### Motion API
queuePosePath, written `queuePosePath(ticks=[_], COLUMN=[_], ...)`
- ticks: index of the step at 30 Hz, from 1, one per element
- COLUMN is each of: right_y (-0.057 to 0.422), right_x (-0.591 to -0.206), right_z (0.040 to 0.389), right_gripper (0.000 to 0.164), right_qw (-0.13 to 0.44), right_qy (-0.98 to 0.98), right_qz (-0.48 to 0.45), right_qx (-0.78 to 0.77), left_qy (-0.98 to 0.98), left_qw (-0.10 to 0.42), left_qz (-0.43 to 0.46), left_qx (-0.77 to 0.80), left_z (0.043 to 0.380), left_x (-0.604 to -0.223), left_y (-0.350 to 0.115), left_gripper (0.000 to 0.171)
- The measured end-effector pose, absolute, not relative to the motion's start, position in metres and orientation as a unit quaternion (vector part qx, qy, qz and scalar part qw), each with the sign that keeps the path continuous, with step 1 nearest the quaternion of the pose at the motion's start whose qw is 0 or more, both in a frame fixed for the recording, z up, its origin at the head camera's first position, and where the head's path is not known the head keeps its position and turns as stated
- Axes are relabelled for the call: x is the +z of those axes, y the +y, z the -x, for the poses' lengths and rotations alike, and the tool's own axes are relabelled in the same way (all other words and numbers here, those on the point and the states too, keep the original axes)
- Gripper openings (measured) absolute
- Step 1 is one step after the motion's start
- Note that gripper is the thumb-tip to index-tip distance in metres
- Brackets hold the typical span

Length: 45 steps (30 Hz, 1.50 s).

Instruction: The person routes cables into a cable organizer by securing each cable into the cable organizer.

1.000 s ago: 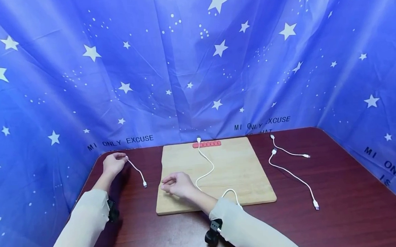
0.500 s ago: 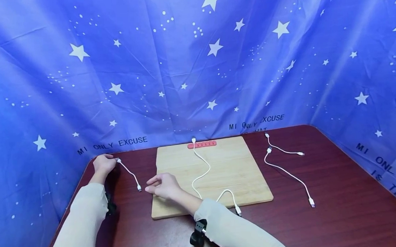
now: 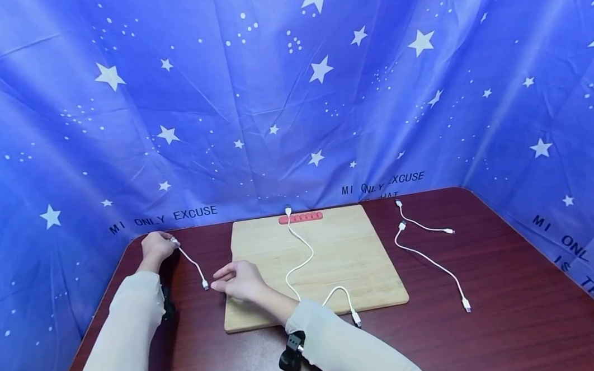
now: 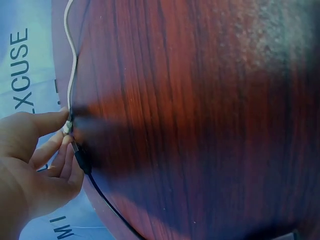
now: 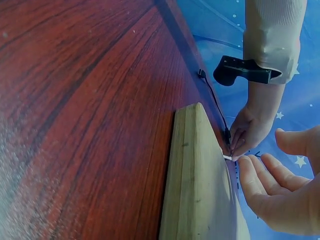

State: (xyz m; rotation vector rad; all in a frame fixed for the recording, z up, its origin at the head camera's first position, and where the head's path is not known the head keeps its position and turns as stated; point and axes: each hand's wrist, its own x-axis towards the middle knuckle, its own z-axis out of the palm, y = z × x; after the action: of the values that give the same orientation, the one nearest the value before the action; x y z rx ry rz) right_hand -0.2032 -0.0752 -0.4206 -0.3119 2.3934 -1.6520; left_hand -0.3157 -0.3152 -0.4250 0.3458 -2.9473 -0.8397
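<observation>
In the head view my left hand (image 3: pixel 158 249) is at the table's far left. It pinches the far plug of a short white USB cable (image 3: pixel 192 261); in the left wrist view thumb and fingers close on this white plug (image 4: pixel 67 127). Just below those fingers lies a black plug (image 4: pixel 83 160) on a thin black cable (image 4: pixel 112 207). My right hand (image 3: pixel 241 281) hovers by the wooden board's left edge, near the white cable's other plug (image 3: pixel 205 285). In the right wrist view its thumb stands apart from its loosely bent fingers (image 5: pixel 280 177), holding nothing.
The wooden board (image 3: pixel 346 261) bears a red cable clip strip (image 3: pixel 306 217) at its far edge. A white cable (image 3: pixel 306 258) runs from the strip over the board's near edge. Two more white cables (image 3: pixel 434 259) lie right. Blue star curtains (image 3: pixel 252 98) stand behind.
My right hand has moved left, past the board's edge towards the left cable's near plug. My left hand stays at the far plug, shifting slightly. The head view has turned a little right.
</observation>
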Motion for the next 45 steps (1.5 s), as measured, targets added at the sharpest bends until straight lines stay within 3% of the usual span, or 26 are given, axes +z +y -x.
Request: queuePosePath(ticks=[16,33,45], right_y=[-0.079,-0.083,-0.088], right_x=[-0.420,-0.423,-0.429], right_z=[0.204,0.212,0.219], right_gripper=[0.019,0.021,0.027], right_qw=[0.113,0.114,0.111], right_qy=[0.807,0.799,0.780], right_qz=[0.098,0.075,0.052], right_qx=[-0.571,-0.585,-0.614], left_qy=[-0.932,-0.805,-0.783], left_qw=[0.071,-0.003,-0.029], left_qz=[-0.112,-0.059,-0.008], left_qx=[-0.338,-0.591,-0.621], left_z=[0.315,0.303,0.292], left_x=[-0.421,-0.408,-0.389], left_y=[-0.312,-0.290,-0.261], left_gripper=[0.034,0.042,0.043])
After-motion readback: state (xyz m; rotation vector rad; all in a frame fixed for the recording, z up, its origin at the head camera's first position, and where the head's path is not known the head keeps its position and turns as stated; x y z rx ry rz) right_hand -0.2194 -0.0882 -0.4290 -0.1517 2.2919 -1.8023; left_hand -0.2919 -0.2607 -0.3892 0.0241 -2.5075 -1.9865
